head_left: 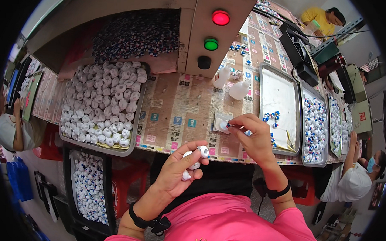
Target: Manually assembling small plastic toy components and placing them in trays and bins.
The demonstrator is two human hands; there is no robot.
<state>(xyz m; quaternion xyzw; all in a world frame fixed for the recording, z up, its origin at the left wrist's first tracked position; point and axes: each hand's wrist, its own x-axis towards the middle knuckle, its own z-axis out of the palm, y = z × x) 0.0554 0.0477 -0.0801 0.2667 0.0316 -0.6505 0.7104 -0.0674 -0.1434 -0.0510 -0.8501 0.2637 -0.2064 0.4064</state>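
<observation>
My left hand [171, 174] is closed around several small round white plastic pieces [203, 152] with holes in them, held in front of the table's near edge. Over the table, the fingertips of my right hand [258, 137] pinch a small blue-and-white piece [228, 124]. That piece is at the right side of a small white pad [220, 123] lying on the tabletop; whether it touches the pad I cannot tell. To the left, a metal tray [137, 129] is heaped with similar white pieces.
Two white squeeze bottles [239, 90] stand beyond the pad. A white-lined tray [279, 96] holds a few blue-and-white pieces; fuller trays [305, 148] lie farther right. A machine housing [210, 18] with red and green lights overhangs the table. A black crate [108, 191] sits lower left. Co-workers sit nearby.
</observation>
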